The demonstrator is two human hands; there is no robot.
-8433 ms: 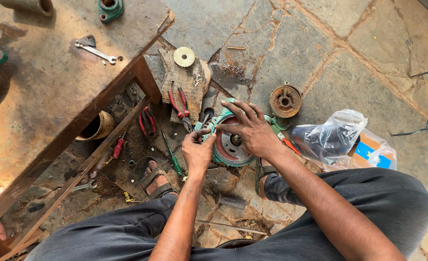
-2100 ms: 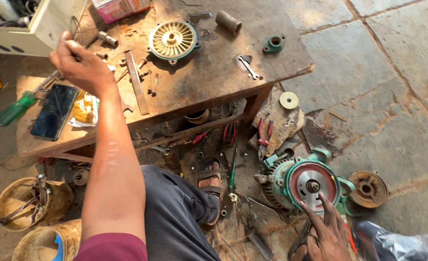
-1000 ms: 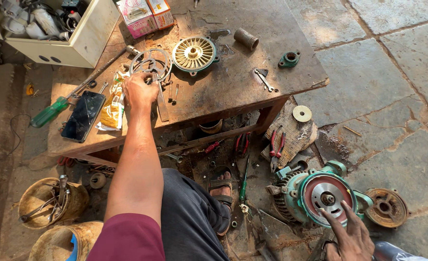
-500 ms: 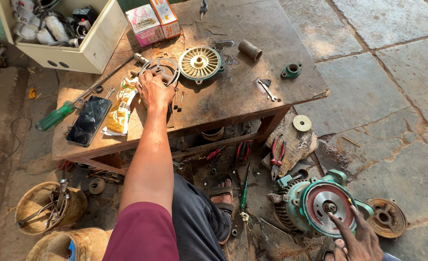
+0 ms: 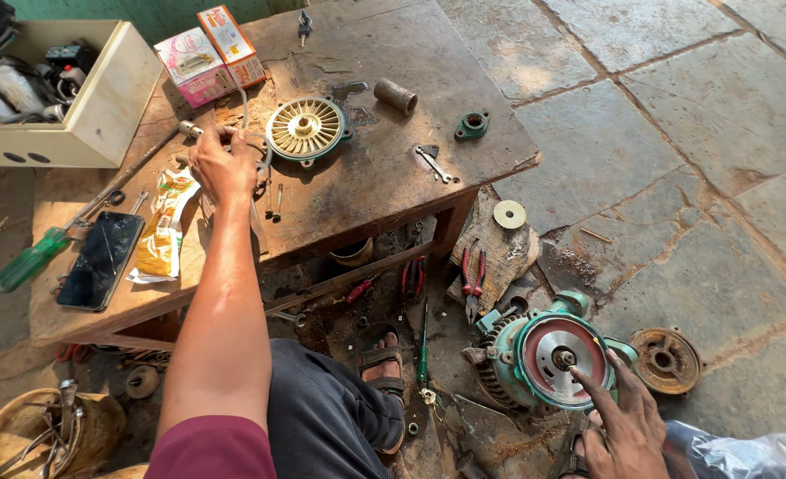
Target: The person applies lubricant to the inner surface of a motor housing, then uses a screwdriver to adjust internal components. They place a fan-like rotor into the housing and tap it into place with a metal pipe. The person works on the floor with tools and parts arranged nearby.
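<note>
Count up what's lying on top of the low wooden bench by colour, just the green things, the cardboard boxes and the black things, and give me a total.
Green: 2, the screwdriver with the green handle and the small flanged housing.
Cardboard boxes: 2, a pink and white box and an orange and white box.
Black: 1, the phone.
Total: 5.

The person wears a maroon short sleeve (image 5: 220, 448) on the left upper arm, leaving the forearm bare down to the left hand (image 5: 223, 164). Dark grey trousers (image 5: 322, 417) cover the legs. One foot wears a strapped brown sandal (image 5: 382, 371). The right hand (image 5: 628, 426) is bare, without gloves.
</note>
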